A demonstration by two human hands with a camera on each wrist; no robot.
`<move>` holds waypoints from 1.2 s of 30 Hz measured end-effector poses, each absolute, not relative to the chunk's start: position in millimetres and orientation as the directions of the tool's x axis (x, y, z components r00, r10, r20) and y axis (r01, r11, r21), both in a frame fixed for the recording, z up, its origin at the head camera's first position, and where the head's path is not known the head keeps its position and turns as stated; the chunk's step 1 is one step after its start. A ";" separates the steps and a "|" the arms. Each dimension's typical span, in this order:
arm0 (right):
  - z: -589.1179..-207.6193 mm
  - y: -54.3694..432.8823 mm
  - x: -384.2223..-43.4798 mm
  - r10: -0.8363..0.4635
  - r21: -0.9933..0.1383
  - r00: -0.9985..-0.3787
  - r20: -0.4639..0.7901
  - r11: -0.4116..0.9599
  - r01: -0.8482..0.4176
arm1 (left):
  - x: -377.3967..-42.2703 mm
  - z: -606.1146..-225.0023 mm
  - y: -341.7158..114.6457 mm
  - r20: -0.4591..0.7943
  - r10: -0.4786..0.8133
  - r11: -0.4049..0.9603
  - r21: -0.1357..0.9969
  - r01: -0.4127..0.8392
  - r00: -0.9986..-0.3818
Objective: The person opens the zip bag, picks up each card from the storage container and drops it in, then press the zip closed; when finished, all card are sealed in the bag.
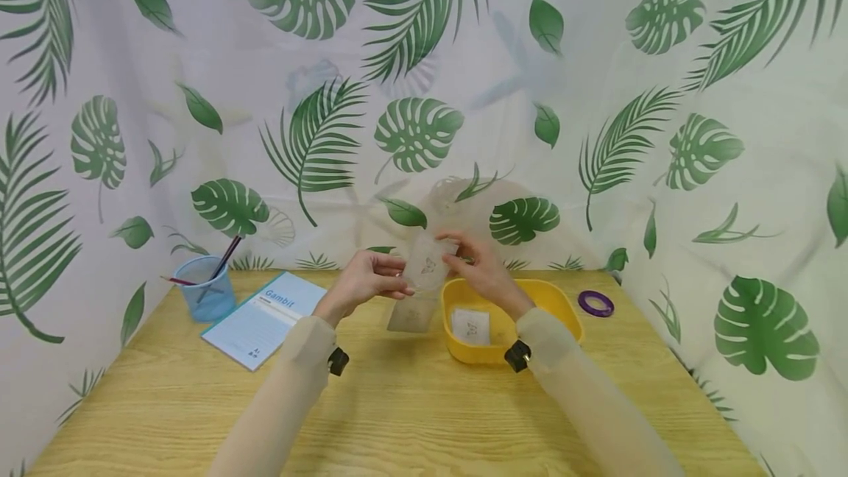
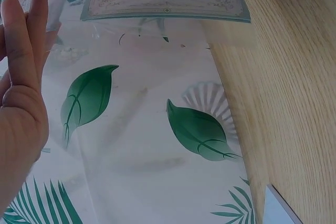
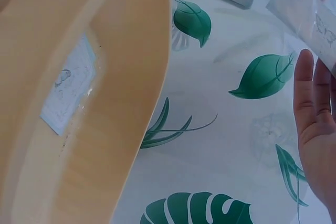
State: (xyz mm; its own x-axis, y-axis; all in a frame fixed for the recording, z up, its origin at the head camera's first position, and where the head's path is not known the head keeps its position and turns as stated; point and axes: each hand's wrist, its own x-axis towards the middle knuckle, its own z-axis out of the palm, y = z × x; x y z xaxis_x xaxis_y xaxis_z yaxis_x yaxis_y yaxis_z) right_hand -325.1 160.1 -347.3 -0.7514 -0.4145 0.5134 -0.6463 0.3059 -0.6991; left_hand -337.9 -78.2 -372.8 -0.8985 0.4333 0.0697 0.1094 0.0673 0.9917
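A small clear plastic bag with a butterfly-printed card in it is held up between both hands. My left hand pinches its left side, and my right hand grips its right upper edge. In the right wrist view the bag hangs tilted at the top right, partly out of frame. Below the hands, another butterfly packet lies on the table; its printed border shows in the left wrist view. Beneath my right forearm is a yellow basket, with a butterfly card packet inside.
On the left, a blue mesh pen cup holds pens or pencils beside a light-blue notebook. A purple ring-shaped roll lies right of the basket. Leaf-printed cloth rises behind the wooden table.
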 end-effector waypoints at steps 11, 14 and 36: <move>-373.4 160.4 -343.8 -0.446 -0.706 -0.795 0.411 0.397 -0.587 | -338.7 -373.4 -77.4 0.046 0.419 0.100 0.990 0.097 -0.907; -380.0 162.7 -347.8 -0.455 -0.698 -0.790 0.411 0.401 -0.593 | -338.4 -374.0 -77.6 0.043 0.417 0.106 0.990 0.095 -0.908; -392.2 170.0 -343.9 -0.476 -0.685 -0.787 0.392 0.420 -0.596 | -340.7 -374.7 -78.1 0.055 0.438 0.091 0.990 0.105 -0.897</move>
State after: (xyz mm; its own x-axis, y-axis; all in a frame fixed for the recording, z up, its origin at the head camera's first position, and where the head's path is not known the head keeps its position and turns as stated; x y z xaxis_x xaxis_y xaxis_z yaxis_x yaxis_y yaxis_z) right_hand -343.9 170.0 -392.2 -0.7869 -0.4765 0.3922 -0.5956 0.4200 -0.6847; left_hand -340.7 -78.1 -374.7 -0.8971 0.4384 0.0549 0.1050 0.0908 0.9903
